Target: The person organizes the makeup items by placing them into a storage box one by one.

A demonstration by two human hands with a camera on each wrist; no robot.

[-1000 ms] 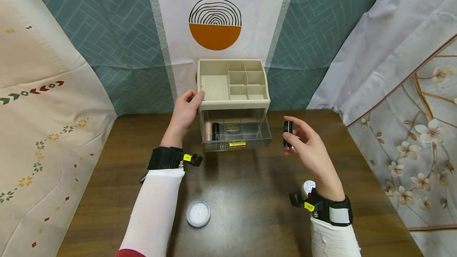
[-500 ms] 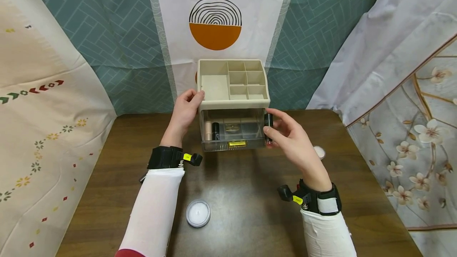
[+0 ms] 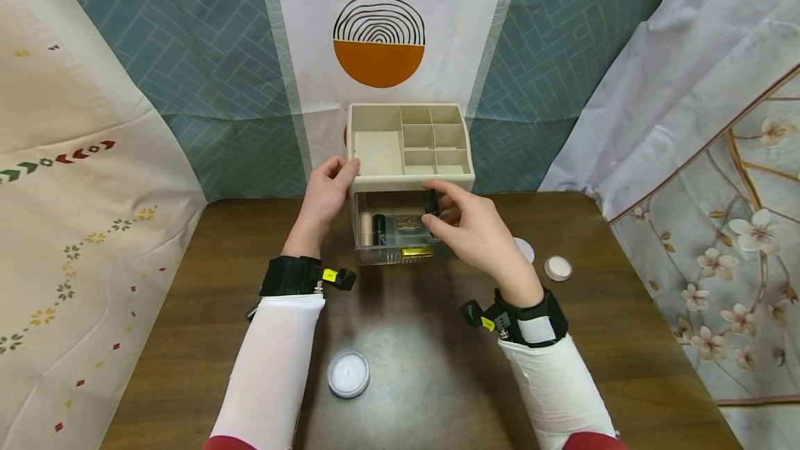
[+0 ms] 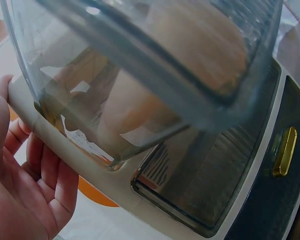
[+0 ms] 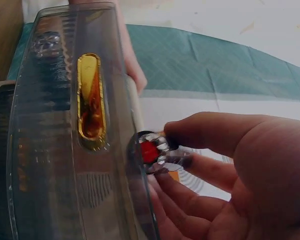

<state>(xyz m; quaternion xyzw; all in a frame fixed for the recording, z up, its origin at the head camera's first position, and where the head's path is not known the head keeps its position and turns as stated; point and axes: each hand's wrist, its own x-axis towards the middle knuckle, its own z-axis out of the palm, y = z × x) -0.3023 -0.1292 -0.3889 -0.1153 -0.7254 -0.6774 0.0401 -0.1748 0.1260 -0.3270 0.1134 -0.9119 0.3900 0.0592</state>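
A cream organizer (image 3: pixel 375 151) stands against the back cloth, its clear drawer (image 3: pixel 387 255) pulled out with a gold handle (image 5: pixel 91 100). My left hand (image 3: pixel 325 193) grips the organizer's left side; in the left wrist view the hand (image 4: pixel 35 190) lies along its cream edge. Over the drawer's right part, my right hand (image 3: pixel 471 228) pinches a dark tube (image 3: pixel 431 203) between thumb and fingers. The right wrist view shows the tube's end with a red centre (image 5: pixel 150 151), beside the drawer's rim. Inside the drawer at left are a beige tube (image 3: pixel 365 229) and a black tube (image 3: pixel 379 229).
A round white-topped jar (image 3: pixel 348 373) sits on the table (image 3: pixel 406 415) near the front. Right of my right wrist are a small round jar (image 3: pixel 558 268) and a white disc (image 3: pixel 523 249), partly covered by the hand. Patterned cloths hang at the back and both sides.
My right hand has moved left with the dark tube, from beside the drawer to over its right part, uncovering the small jar and the disc. The left hand has stayed on the organizer.
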